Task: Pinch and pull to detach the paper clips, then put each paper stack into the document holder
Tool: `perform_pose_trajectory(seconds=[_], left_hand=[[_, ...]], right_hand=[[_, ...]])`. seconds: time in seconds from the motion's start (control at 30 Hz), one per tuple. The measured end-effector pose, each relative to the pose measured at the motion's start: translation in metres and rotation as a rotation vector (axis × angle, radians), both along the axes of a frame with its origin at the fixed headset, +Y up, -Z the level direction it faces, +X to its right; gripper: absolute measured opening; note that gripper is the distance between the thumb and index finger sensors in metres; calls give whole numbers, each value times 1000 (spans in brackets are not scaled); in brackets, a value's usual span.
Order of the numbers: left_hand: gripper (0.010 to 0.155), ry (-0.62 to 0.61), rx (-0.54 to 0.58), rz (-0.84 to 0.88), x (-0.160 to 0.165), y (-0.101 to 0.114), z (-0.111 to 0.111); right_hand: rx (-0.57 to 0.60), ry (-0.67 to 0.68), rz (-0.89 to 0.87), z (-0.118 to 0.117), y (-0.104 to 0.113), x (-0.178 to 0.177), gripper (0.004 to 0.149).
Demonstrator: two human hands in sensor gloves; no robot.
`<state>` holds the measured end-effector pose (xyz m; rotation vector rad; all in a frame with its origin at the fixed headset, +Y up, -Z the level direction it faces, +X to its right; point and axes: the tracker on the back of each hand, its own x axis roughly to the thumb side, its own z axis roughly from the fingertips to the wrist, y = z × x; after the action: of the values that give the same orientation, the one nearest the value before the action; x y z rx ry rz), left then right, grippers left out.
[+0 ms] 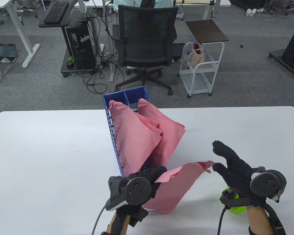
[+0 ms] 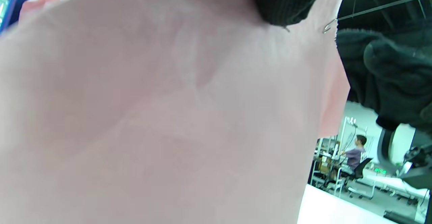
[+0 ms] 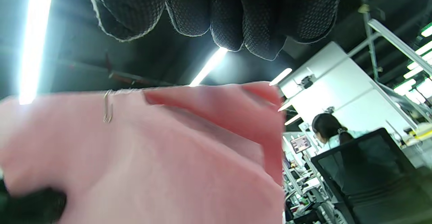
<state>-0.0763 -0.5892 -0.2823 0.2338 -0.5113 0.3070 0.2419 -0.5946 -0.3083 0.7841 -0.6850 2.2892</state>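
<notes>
My left hand (image 1: pixel 148 175) grips a pink paper stack (image 1: pixel 177 188) by its left edge and holds it tilted above the table, just in front of the blue document holder (image 1: pixel 112 127). A silver paper clip (image 3: pixel 107 106) sits on the stack's top edge near the far right corner; the same paper clip (image 2: pixel 329 26) shows in the left wrist view. My right hand (image 1: pixel 224 159) hovers at that corner with fingers (image 3: pixel 219 15) spread, touching nothing. Two pink stacks (image 1: pixel 137 137) lean out of the holder.
A bright green object (image 1: pixel 237 208) lies on the white table (image 1: pixel 51 159) under my right wrist. Beyond the table's far edge stand an office chair (image 1: pixel 145 41) with a seated person and a white cart (image 1: pixel 202 71).
</notes>
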Motion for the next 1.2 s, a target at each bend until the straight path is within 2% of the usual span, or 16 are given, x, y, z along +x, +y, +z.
perform_pose_trajectory(seconds=[0.2, 0.37, 0.47, 0.63, 0.87, 1.03, 1.2], left_hand=[[44, -26, 12, -77, 16, -3, 8], [43, -46, 8, -120, 23, -5, 11], [44, -60, 6, -113, 24, -5, 11], [43, -66, -1, -129, 23, -5, 10], [43, -78, -21, -117, 20, -2, 10], [43, -58, -24, -116, 16, 0, 9], [43, 18, 22, -69, -3, 8, 10]], right_hand=[[99, 3, 164, 17, 0, -38, 59], [181, -44, 298, 24, -2, -57, 49], [182, -55, 351, 24, -4, -60, 42], [162, -4, 340, 24, -3, -58, 35], [131, 10, 311, 26, 4, -47, 34], [115, -19, 278, 26, 8, -38, 34], [99, -124, 248, 27, 12, -20, 34]])
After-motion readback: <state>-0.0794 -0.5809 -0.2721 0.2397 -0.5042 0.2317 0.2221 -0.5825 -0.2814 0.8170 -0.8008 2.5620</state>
